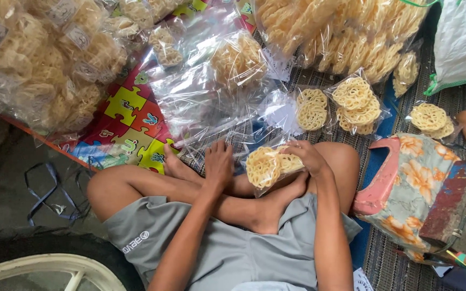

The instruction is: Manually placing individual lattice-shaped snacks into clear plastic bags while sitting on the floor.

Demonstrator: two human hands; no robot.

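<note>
One view only, worn on the person's head, looking steeply down over their own crossed legs and grey shorts at the bottom of the frame. It sits close, within arm's reach of the lap, and faces forward across a puzzle-pattern mat to the heaped bags of crackers along the top edge. With no second camera, no part of the scene is shared between views.

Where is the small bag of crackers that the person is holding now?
In the head view, the small clear bag of round crackers sits low in the centre, over the crossed legs, gripped by the right hand, with the left hand just beside it.
</note>
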